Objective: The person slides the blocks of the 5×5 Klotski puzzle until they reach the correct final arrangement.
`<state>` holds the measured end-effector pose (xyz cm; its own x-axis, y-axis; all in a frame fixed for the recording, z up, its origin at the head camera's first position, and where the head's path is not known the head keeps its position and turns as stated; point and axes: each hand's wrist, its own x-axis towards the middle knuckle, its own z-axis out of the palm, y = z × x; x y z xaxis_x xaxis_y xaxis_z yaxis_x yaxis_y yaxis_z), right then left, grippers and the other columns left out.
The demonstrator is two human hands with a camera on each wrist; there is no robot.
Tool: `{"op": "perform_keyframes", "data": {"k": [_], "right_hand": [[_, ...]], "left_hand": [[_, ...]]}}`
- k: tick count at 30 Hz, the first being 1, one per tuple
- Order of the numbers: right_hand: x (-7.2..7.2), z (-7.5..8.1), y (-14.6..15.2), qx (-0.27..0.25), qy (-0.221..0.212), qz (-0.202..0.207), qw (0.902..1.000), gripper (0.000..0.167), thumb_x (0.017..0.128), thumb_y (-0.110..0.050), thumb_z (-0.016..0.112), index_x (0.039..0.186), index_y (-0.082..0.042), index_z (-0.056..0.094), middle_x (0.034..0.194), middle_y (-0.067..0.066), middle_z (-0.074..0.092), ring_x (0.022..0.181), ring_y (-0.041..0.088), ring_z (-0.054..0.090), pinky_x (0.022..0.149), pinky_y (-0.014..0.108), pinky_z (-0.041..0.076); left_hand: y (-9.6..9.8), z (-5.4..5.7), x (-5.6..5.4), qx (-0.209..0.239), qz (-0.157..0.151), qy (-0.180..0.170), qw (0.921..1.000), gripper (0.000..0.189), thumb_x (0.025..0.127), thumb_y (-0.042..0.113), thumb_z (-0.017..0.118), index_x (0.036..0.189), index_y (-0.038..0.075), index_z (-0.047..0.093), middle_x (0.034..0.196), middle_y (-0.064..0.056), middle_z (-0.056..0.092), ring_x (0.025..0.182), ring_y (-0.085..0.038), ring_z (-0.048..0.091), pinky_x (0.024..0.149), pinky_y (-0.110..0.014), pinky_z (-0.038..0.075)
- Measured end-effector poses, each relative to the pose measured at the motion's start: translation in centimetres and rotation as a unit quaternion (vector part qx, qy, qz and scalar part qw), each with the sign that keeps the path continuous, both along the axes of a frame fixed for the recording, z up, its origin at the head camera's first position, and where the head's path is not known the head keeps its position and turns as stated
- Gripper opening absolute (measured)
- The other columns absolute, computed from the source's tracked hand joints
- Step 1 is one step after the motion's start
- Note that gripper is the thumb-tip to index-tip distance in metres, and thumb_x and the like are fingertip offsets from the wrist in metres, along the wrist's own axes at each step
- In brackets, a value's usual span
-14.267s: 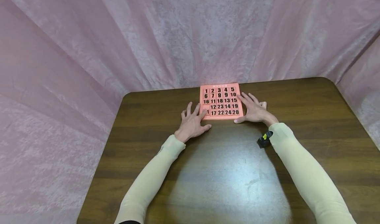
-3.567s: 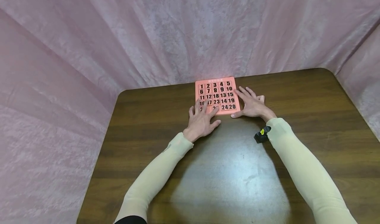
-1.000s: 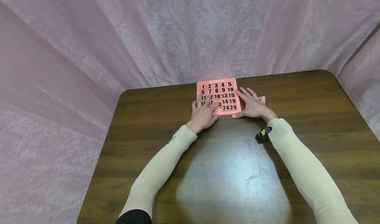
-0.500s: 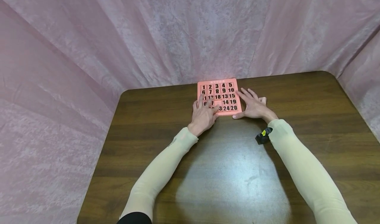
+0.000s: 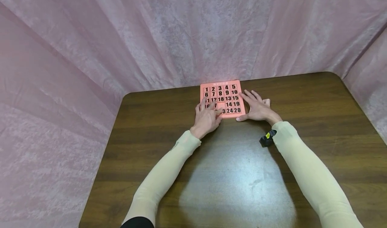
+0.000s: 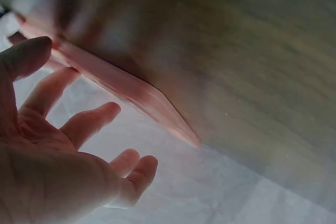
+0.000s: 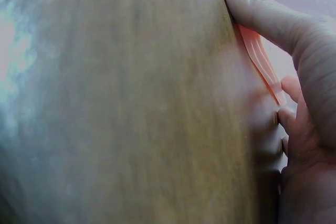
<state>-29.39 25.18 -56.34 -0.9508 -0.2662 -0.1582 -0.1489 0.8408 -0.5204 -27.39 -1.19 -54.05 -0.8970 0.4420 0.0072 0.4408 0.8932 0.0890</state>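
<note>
A pink number slide puzzle (image 5: 228, 95) lies flat at the table's far edge, with black numbers on its square tiles. My left hand (image 5: 205, 119) reaches over its lower left part, fingers spread, index fingertip touching the 23 tile (image 5: 224, 111) in the bottom row. An open slot (image 5: 221, 104) shows under the 18, left of the 14. These fingers partly hide the 11, 16, 17 and the bottom left tiles. At the lower right corner, my right hand (image 5: 258, 108) braces the frame, thumb on the front edge and fingers along the right side. The left wrist view shows the puzzle's edge (image 6: 136, 90) beside the fingers.
The brown wooden table (image 5: 151, 134) has a bright glare patch in the middle. Pink velvety curtains (image 5: 169, 36) hang behind it and at both sides. A small black device (image 5: 267, 139) with a yellow mark is at my right wrist.
Over the last second, the 23 tile has slid down into the bottom row, with the slot now above it. Earlier, 11 and 12 shifted and 16 dropped a row. The right hand stays at the corner.
</note>
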Motion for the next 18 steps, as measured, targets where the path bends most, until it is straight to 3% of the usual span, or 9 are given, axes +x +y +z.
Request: {"op": "perform_keyframes", "data": {"k": [4, 7, 12, 15, 18], "right_hand": [[0.1, 0.1, 0.0, -0.004, -0.002, 0.000, 1.0000, 0.129, 0.079, -0.061, 0.090, 0.178, -0.023, 0.015, 0.187, 0.011, 0.005, 0.172, 0.043, 0.000, 0.105, 0.065, 0.023], [0.2, 0.4, 0.1, 0.000, -0.003, -0.001, 1.0000, 0.128, 0.081, -0.060, 0.090, 0.178, -0.023, 0.014, 0.187, 0.011, 0.004, 0.172, 0.043, 0.000, 0.104, 0.065, 0.024], [0.1, 0.2, 0.3, -0.003, -0.001, -0.004, 1.0000, 0.129, 0.080, -0.060, 0.090, 0.178, -0.023, 0.014, 0.187, 0.011, 0.005, 0.172, 0.042, 0.000, 0.104, 0.064, 0.023], [-0.1, -0.1, 0.2, -0.009, -0.003, -0.004, 0.9999, 0.130, 0.079, -0.059, 0.091, 0.178, -0.023, 0.015, 0.187, 0.011, 0.005, 0.172, 0.042, 0.000, 0.105, 0.064, 0.022], [-0.2, 0.0, 0.3, -0.007, -0.005, -0.004, 1.0000, 0.129, 0.080, -0.059, 0.091, 0.178, -0.023, 0.014, 0.187, 0.011, 0.005, 0.172, 0.042, -0.001, 0.106, 0.065, 0.021]], "left_hand": [[0.1, 0.4, -0.9, 0.055, 0.010, -0.016, 0.9983, 0.041, 0.106, 0.039, 0.064, 0.144, 0.025, 0.074, 0.173, -0.010, 0.047, 0.169, -0.046, 0.020, 0.128, -0.067, 0.030], [0.4, 0.4, -1.9, 0.069, 0.016, -0.023, 0.9972, 0.054, 0.105, 0.048, 0.063, 0.153, 0.022, 0.066, 0.176, -0.015, 0.041, 0.168, -0.045, 0.019, 0.127, -0.067, 0.030], [1.0, 0.2, -4.0, 0.036, 0.033, -0.062, 0.9969, 0.075, 0.105, 0.063, 0.054, 0.170, 0.025, 0.043, 0.184, -0.015, 0.021, 0.171, -0.044, 0.010, 0.129, -0.067, 0.027], [1.1, 0.1, -4.7, 0.019, 0.043, -0.083, 0.9954, 0.078, 0.106, 0.066, 0.050, 0.172, 0.026, 0.038, 0.186, -0.013, 0.014, 0.172, -0.044, 0.004, 0.132, -0.068, 0.022], [1.3, 0.1, -5.0, 0.015, 0.045, -0.083, 0.9955, 0.078, 0.106, 0.066, 0.048, 0.171, 0.025, 0.039, 0.186, -0.011, 0.013, 0.173, -0.043, 0.002, 0.133, -0.068, 0.021]]}}
